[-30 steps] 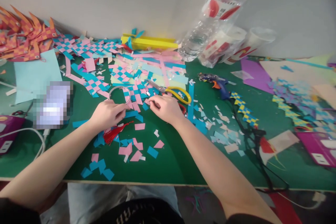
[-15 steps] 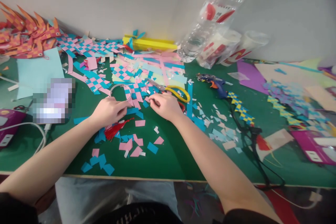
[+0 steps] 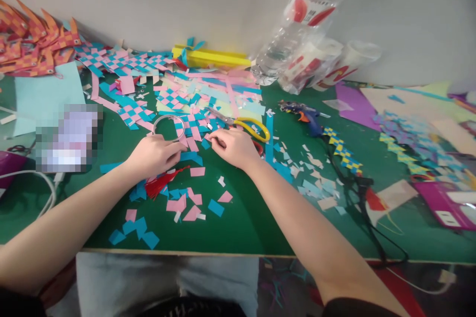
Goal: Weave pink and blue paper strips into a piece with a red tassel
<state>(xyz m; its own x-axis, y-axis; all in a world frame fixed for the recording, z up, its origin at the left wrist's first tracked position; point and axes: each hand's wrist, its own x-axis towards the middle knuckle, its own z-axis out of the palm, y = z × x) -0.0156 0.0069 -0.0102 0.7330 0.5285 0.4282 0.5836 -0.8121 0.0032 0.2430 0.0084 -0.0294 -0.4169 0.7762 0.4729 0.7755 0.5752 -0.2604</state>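
My left hand (image 3: 154,156) is closed, thumb and fingers pressed together; anything between them is hidden. A thin roll of clear tape (image 3: 169,129) stands just behind its knuckles, and a red tassel (image 3: 159,185) lies below it on the green table. My right hand (image 3: 235,147) is closed too, its fingers curled in a pinch, and what they hold is too small to make out. Yellow-handled scissors (image 3: 253,128) lie right behind that hand, partly covered by it. Between and beyond both hands is a woven pink-and-blue paper strip (image 3: 192,126).
Pink and blue paper scraps (image 3: 178,203) are scattered near the front edge. At left are a phone (image 3: 70,138) on a cable and orange woven paper fish (image 3: 40,44). A blue glue gun (image 3: 310,119), a plastic bottle (image 3: 297,25) and paper cups (image 3: 347,62) stand or lie to the right.
Both hands keep nearly the same closed pose and place. The view has shifted slightly, so things at the left sit a little farther left.
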